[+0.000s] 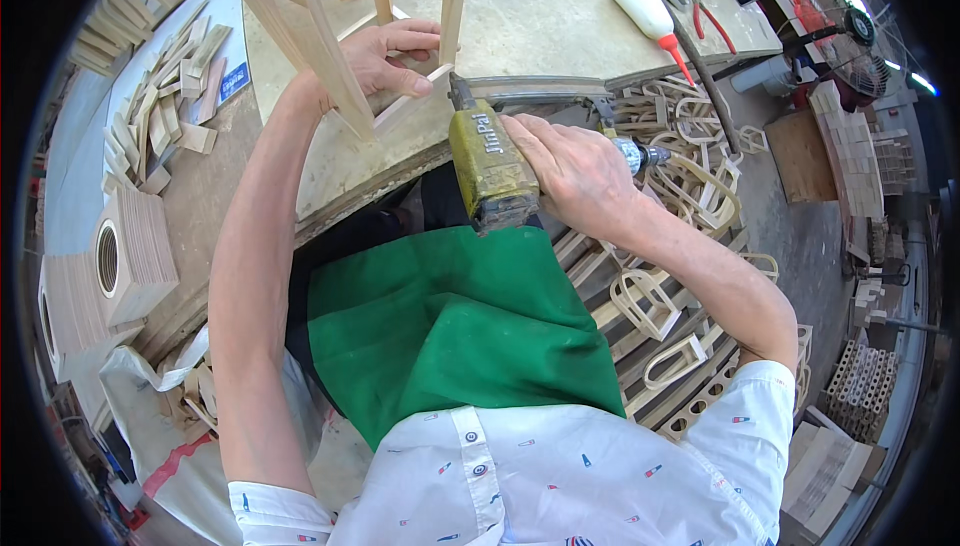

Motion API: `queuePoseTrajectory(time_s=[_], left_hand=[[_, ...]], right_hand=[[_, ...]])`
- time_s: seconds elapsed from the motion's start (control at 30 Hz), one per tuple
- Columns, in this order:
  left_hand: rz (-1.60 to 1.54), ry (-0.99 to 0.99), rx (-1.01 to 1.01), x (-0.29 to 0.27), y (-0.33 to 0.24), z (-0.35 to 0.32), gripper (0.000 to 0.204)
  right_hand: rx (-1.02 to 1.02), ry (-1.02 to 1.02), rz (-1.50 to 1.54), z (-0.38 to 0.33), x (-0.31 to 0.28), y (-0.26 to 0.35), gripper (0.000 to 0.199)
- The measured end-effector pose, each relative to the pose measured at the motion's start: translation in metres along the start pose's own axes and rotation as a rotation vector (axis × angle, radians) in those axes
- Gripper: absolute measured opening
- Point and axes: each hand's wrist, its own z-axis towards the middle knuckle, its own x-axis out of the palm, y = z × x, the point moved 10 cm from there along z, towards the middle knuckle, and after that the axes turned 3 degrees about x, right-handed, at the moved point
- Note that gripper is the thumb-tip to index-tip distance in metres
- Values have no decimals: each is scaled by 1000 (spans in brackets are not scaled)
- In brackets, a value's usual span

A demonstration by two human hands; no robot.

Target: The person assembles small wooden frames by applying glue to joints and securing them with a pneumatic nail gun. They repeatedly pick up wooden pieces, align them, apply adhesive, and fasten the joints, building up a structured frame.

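A pale wooden frame (338,66) with slim, slightly curved legs stands on the worktable near its front edge. My left hand (380,58) reaches in between the legs and grips it low down, thumb against a thin wooden crosspiece (412,103). In my right hand (578,168) is a worn yellow-green air nailer (493,171), fingers wrapped round its grip. The nailer's narrow nose points up at the crosspiece's right end, beside a leg; whether it touches is too small to tell. An air fitting (640,155) shows behind the right hand.
Loose wood strips (160,126) lie piled on the left, near blocks with round holes (135,251). A white glue bottle with red tip (645,11), red pliers (712,26) and a dark bar (705,76) are far right. Curved wooden parts (645,301) stack below the table's right side.
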Motion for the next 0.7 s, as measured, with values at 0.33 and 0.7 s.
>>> queuePoseTrajectory(time_s=[0.33, 0.7], left_hand=[[-3, -17, -6, -3, 8, 1, 60], [27, -24, 5, -3, 6, 0, 58]], right_hand=[[-7, -13, -11, 2, 1, 0, 46], [-33, -10, -22, 0, 6, 2, 47]])
